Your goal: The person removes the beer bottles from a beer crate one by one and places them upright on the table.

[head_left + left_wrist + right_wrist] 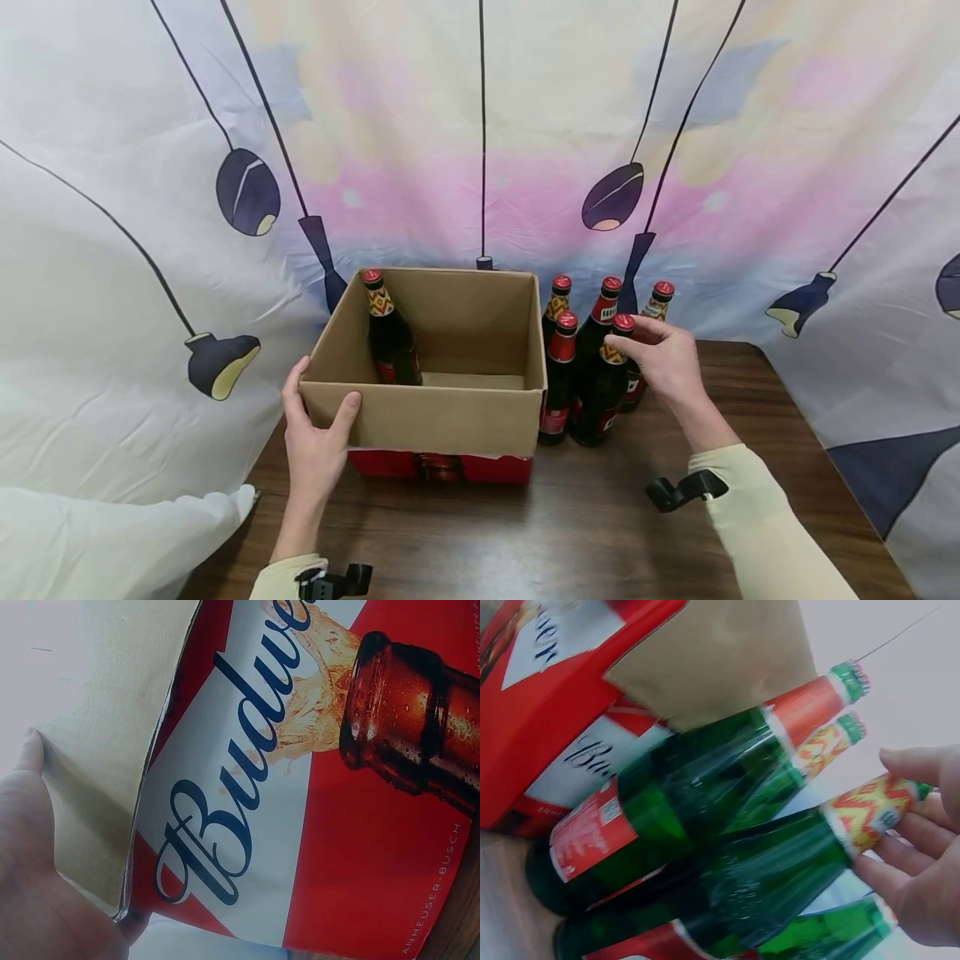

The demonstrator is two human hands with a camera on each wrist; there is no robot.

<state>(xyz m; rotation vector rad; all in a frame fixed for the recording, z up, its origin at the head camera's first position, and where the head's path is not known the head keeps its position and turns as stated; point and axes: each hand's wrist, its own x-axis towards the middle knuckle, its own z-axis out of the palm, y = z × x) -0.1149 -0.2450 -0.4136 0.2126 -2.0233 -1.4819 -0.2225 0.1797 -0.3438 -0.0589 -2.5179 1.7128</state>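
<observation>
My left hand [317,442] grips the front left corner of an open cardboard beer box [442,417], thumb on the folded-out brown flap [97,750]. Below that flap, the box's red and white printed side [322,862] shows. A single dark beer bottle [392,337] stands inside at the left. To the right of the box, my right hand [670,360] holds a green beer bottle [780,862] by its yellow-and-red patterned neck, thumb on one side and fingers on the other. This bottle appears upright among the others, its base at table level.
Several more red-capped bottles cluster around the held one, among them a red-necked bottle [558,375] close against the box's right wall. The dark wooden table [600,533] runs toward me. Behind it hangs a printed cloth [420,125], with white fabric [112,533] at the left edge.
</observation>
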